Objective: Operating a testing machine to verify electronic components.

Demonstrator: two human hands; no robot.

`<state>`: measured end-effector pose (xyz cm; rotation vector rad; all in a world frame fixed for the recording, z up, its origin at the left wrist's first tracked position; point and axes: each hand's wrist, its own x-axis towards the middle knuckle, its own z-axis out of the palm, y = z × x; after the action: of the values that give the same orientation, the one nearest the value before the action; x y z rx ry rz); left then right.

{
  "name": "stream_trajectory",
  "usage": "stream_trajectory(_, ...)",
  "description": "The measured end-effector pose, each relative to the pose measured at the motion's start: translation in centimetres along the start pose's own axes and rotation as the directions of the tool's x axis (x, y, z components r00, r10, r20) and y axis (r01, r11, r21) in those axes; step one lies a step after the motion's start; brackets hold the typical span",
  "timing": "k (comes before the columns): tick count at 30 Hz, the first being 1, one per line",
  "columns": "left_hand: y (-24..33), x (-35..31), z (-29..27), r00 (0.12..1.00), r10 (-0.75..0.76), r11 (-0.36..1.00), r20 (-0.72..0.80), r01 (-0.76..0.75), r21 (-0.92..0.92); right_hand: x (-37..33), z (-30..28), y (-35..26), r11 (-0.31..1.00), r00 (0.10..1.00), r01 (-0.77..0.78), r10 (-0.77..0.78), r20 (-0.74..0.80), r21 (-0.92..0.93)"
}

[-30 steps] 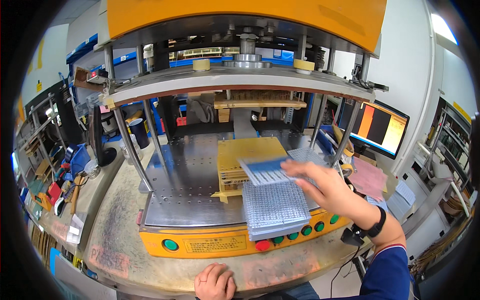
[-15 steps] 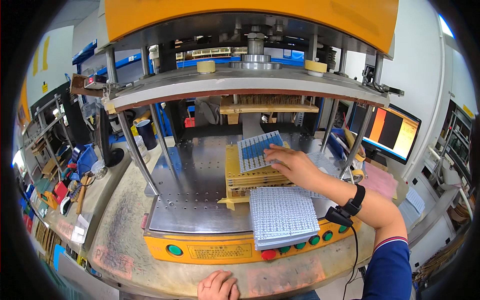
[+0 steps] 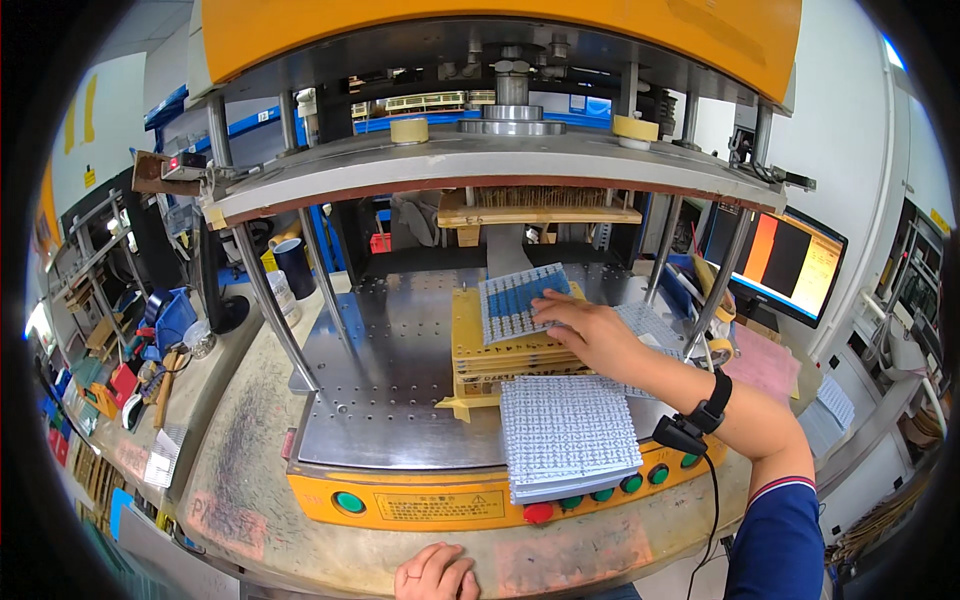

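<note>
My right hand [image 3: 580,325] reaches in from the right, thumb and fingers closed on the right edge of a thin blue-and-white perforated circuit board panel [image 3: 515,300]. The panel lies tilted over a yellow layered test fixture [image 3: 480,352], and I cannot tell whether its lower edge touches it. Directly in front of the fixture stands a stack of similar pale panels [image 3: 570,435], jutting past the press's front edge. Another pale panel [image 3: 650,325] lies behind my right wrist. My left hand [image 3: 437,575] rests at the bench's front edge, its fingers curled together with nothing visible in them.
A press's upper plate [image 3: 490,172] hangs above on metal posts, with a pin block [image 3: 540,208] below it. Green buttons [image 3: 350,501] and a red button [image 3: 538,513] line the front. A monitor [image 3: 785,265] stands at right; tools and a blue bin [image 3: 175,318] at left.
The view has shifted slightly. The panel in my right hand sits a little flatter over the fixture. My left hand has stayed in place.
</note>
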<state>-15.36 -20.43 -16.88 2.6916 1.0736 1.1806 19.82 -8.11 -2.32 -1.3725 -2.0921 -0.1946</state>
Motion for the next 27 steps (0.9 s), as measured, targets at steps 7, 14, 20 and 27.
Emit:
stream_trajectory(7,0.0,-0.2,-0.1,1.0,-0.001,1.0,-0.001,0.001,-0.004,-0.2,0.1,-0.4,1.0,1.0,0.0,0.0,-0.016,0.008)
stream_trajectory(14,-0.1,-0.2,0.0,1.0,0.002,1.0,-0.005,-0.002,-0.004,-0.2,0.1,-0.5,1.0,1.0,-0.007,0.007,-0.007,-0.017)
stream_trajectory(20,-0.1,-0.1,0.1,1.0,0.006,1.0,-0.006,-0.006,-0.001,-0.2,0.2,0.3,1.0,0.998,-0.023,0.024,0.064,-0.013)
stream_trajectory(27,-0.1,0.0,0.1,1.0,-0.003,1.0,0.008,0.003,0.003,1.8,-1.4,-0.9,0.973,0.925,-0.134,0.19,0.328,-0.188)
